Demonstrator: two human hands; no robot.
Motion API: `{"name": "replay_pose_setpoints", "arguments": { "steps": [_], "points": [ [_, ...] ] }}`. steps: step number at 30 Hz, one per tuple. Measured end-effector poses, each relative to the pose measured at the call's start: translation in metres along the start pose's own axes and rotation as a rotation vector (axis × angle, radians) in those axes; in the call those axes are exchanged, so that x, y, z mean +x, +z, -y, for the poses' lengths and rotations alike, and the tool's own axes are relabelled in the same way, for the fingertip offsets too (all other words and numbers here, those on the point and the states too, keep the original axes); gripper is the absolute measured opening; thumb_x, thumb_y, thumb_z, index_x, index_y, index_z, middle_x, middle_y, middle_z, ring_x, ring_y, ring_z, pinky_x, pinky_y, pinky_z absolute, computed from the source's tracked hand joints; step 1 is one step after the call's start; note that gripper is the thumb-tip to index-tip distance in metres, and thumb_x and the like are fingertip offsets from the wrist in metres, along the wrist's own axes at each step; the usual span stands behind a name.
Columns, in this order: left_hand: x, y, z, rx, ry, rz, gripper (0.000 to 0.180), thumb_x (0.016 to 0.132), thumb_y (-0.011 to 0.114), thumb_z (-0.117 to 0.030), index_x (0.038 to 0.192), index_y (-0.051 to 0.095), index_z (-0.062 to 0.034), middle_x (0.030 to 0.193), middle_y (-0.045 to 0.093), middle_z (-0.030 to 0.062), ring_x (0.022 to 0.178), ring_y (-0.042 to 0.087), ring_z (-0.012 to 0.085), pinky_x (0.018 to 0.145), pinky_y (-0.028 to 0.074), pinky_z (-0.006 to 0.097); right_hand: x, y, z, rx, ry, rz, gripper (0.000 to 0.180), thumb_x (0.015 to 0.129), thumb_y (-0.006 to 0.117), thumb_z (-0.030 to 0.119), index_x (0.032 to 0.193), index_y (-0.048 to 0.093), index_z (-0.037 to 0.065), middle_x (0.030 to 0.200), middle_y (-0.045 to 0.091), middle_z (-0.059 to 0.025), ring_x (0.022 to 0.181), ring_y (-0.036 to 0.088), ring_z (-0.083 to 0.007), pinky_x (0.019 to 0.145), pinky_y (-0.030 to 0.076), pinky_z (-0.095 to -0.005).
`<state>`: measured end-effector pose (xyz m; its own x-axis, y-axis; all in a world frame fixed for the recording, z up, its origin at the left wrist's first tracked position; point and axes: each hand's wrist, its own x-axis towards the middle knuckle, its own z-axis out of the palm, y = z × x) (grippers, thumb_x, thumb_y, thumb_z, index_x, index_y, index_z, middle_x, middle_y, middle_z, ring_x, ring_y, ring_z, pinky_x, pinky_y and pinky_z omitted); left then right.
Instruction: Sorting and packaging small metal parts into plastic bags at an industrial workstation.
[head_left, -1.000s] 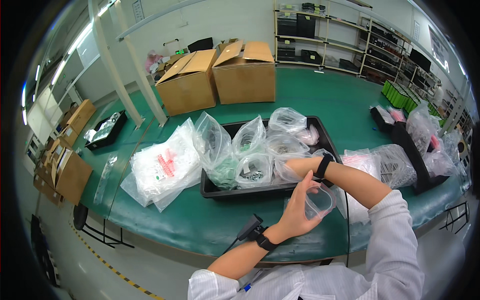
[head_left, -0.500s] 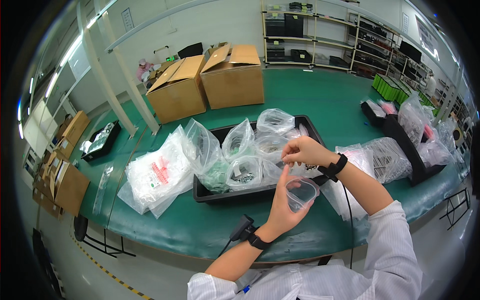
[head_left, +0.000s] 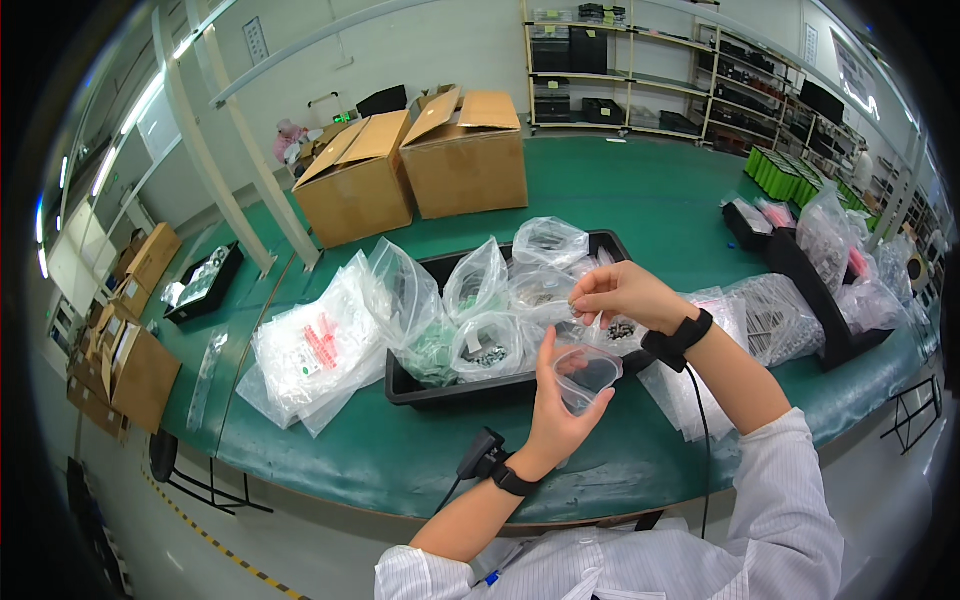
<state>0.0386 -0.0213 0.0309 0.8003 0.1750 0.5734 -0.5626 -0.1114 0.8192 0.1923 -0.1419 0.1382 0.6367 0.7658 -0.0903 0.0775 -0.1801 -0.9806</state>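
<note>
My left hand (head_left: 560,422) is wrapped round a clear plastic cup (head_left: 590,376), its mouth tilted up, just in front of a black tray (head_left: 440,394). Above and slightly beyond the cup, my right hand (head_left: 632,296) has thumb and fingertips pinched together; whatever is between them is too small to name. Open clear bags stand in the tray. One bag (head_left: 487,352) holds small metal parts, and another bag (head_left: 622,334) below my right hand has dark metal pieces. A bag with green contents (head_left: 428,352) sits at the tray's left.
Flat plastic bags (head_left: 310,345) with red print lie left of the tray. Bubble wrap (head_left: 775,320) and a black bin (head_left: 815,290) are to the right. Two cardboard boxes (head_left: 465,165) stand at the back. A black cable (head_left: 703,440) hangs down near my right forearm.
My left hand has shifted a little left with the cup. My right hand has moved slightly right, and the gap between its fingertips and the cup looks wider.
</note>
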Motion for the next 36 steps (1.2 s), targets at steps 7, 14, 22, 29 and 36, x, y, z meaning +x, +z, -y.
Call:
{"name": "replay_pose_setpoints", "arguments": {
  "steps": [7, 14, 22, 29, 36],
  "points": [
    [0.004, -0.001, -0.003, -0.006, -0.024, -0.008, 0.099, 0.08, 0.073, -0.006, 0.152, 0.006, -0.0014, 0.128, 0.046, 0.0162, 0.112, 0.052, 0.0251, 0.1, 0.042, 0.041, -0.039, 0.016, 0.039, -0.28, -0.062, 0.182, 0.013, 0.084, 0.071, 0.01, 0.095, 0.073, 0.003, 0.08, 0.071, -0.003, 0.075, 0.066, -0.0089, 0.063, 0.05, -0.0233],
    [0.006, -0.001, -0.002, -0.054, 0.006, -0.022, 0.1, 0.079, 0.074, -0.005, 0.152, 0.006, -0.0017, 0.131, 0.045, 0.0161, 0.112, 0.053, 0.025, 0.101, 0.042, 0.04, -0.044, 0.02, 0.047, -0.635, -0.342, 0.267, 0.015, 0.082, 0.072, 0.007, 0.096, 0.073, 0.002, 0.086, 0.074, -0.0047, 0.073, 0.065, -0.0093, 0.068, 0.051, -0.0238],
    [-0.006, 0.007, -0.005, 0.015, 0.06, 0.094, 0.102, 0.076, 0.077, -0.004, 0.152, 0.009, -0.0018, 0.13, 0.046, 0.0156, 0.109, 0.053, 0.0241, 0.099, 0.042, 0.039, 0.068, 0.001, -0.017, -0.929, -0.483, -0.11, 0.013, 0.079, 0.067, 0.007, 0.089, 0.073, 0.004, 0.081, 0.072, -0.0119, 0.077, 0.07, -0.0212, 0.072, 0.054, -0.0307],
    [-0.007, 0.008, -0.006, 0.04, 0.073, 0.122, 0.102, 0.076, 0.078, -0.004, 0.152, 0.009, -0.0024, 0.129, 0.046, 0.0161, 0.11, 0.054, 0.0241, 0.098, 0.044, 0.037, 0.142, 0.008, -0.089, -1.33, -0.291, 0.176, 0.016, 0.076, 0.065, 0.015, 0.09, 0.073, 0.011, 0.086, 0.071, -0.0113, 0.083, 0.069, -0.0306, 0.075, 0.054, -0.0404],
    [-0.004, 0.006, -0.007, 0.023, 0.053, 0.131, 0.103, 0.076, 0.077, -0.003, 0.153, 0.009, -0.0041, 0.131, 0.046, 0.0165, 0.112, 0.053, 0.024, 0.099, 0.043, 0.037, 0.143, 0.007, -0.105, -1.47, -0.26, 0.239, 0.034, 0.085, 0.06, 0.021, 0.116, 0.059, 0.006, 0.107, 0.065, -0.0211, 0.095, 0.065, -0.0373, 0.082, 0.051, -0.0447]
  ]
}}
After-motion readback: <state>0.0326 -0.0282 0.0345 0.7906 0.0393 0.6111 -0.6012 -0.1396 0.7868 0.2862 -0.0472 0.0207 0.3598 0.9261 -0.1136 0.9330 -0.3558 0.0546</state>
